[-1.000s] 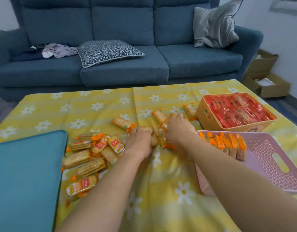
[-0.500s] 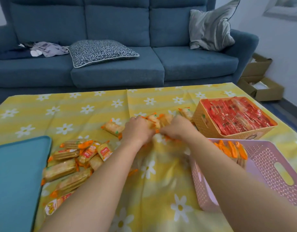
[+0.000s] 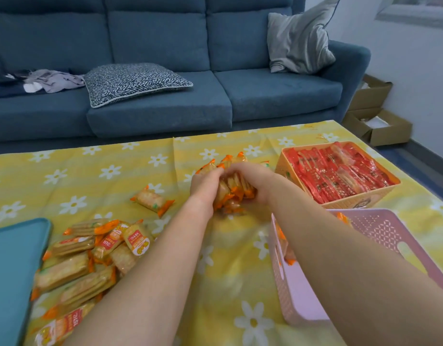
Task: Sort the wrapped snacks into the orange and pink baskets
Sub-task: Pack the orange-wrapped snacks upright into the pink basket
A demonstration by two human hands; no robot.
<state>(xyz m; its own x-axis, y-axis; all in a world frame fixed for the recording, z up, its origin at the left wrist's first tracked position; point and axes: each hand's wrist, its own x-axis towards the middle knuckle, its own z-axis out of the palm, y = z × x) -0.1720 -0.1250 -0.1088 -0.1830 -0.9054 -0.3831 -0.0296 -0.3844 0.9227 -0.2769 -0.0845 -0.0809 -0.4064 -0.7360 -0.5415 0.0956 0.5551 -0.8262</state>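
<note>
Roughly halfway, I judged: the pink basket [image 3: 390, 236] held few orange-ended packs, the orange basket [image 3: 352, 203] was full of red ones, a pile [image 3: 75, 270] lay on the cloth [image 3: 115, 171] at left. The left hand [image 3: 203, 188] and right hand [image 3: 255, 181] clasped a bundle [image 3: 234, 193] of glossy packs near the orange basket.

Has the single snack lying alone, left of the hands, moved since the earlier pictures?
No. The single snack lies against the same white daisy printed on the yellow cloth; only the camera shifted.

sofa [image 3: 165, 106] | patterned cushion [image 3: 135, 82] | grey pillow [image 3: 300, 43] | cardboard boxes [image 3: 380, 123]
</note>
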